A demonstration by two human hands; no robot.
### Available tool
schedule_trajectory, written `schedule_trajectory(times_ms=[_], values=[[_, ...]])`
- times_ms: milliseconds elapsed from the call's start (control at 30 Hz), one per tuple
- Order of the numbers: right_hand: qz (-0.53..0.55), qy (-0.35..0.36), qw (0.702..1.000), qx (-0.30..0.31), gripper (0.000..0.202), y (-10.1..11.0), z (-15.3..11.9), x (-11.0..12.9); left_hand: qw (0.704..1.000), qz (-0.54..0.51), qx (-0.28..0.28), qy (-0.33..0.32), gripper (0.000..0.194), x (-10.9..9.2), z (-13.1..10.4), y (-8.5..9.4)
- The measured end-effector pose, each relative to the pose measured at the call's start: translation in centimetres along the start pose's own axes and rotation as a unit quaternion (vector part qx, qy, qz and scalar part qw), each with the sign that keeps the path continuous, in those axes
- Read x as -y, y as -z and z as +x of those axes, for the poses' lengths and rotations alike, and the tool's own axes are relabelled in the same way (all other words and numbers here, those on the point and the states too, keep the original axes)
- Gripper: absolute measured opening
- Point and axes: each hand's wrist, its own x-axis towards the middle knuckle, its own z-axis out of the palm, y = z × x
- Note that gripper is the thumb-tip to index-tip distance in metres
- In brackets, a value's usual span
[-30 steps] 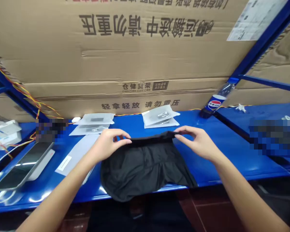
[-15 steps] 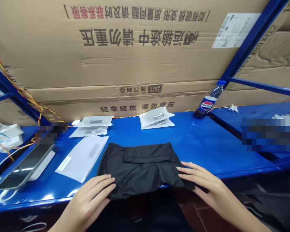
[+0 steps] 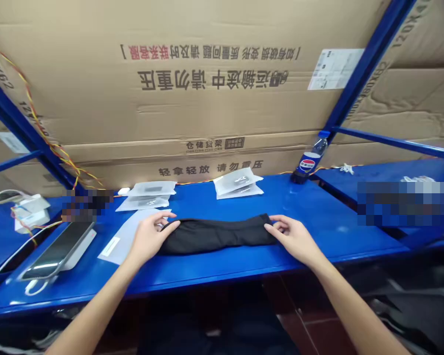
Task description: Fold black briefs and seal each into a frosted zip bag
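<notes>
A black fabric garment (image 3: 218, 235) lies across the blue shelf, folded into a long narrow strip; its exact kind does not show. At its left end, the thumb and fingers of my left hand (image 3: 153, 234) are closed on the cloth. My right hand (image 3: 290, 236) pinches the right end with bent fingers. Partly behind my left hand is a flat translucent plastic bag (image 3: 120, 241) with a white label.
Small frosted bags (image 3: 150, 195) and more of them (image 3: 239, 183) lie toward the back. A cola bottle (image 3: 309, 160) leans at the right rear. A phone (image 3: 59, 251) rests at the left on the blue shelf (image 3: 222, 271). A large cardboard sheet (image 3: 214, 113) stands behind.
The front part of the garment has been folded away from me, making it a narrower strip. Both hands have moved from its front corners to its ends and closed on it. The view has shifted slightly.
</notes>
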Motion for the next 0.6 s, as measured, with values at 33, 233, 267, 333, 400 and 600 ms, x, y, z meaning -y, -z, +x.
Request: schedule_trajectory(times_ms=[33, 233, 267, 333, 400, 600], values=[[-0.032, -0.012, 0.999, -0.009, 0.062, -0.5, 0.3, -0.1, 1.0, 0.022, 0.0, -0.013, 0.039, 0.3, 0.3, -0.5], [-0.2, -0.019, 0.979, -0.036, 0.038, -2.4, 0.5, 0.8, 0.993, 0.058, -0.012, -0.105, 0.021, -0.2, -1.3, -1.4], [-0.204, -0.022, 0.978, -0.03, 0.035, -2.3, 0.6, 0.9, 0.99, 0.055, -0.015, -0.13, 0.021, -0.4, -1.8, -1.4], [-0.192, -0.044, 0.98, -0.026, 0.029, -1.6, 1.2, 0.8, 0.981, 0.044, -0.027, -0.187, 0.02, -0.8, -2.9, -1.5], [-0.173, -0.071, 0.982, -0.031, 0.024, -0.2, 2.0, 0.8, 0.97, 0.032, -0.05, -0.236, 0.017, -0.9, -3.9, -1.7], [-0.24, -0.053, 0.951, -0.19, 0.034, 1.2, 2.6, 4.0, 0.953, 0.01, -0.097, -0.286, 0.012, -0.8, -5.4, -2.2]])
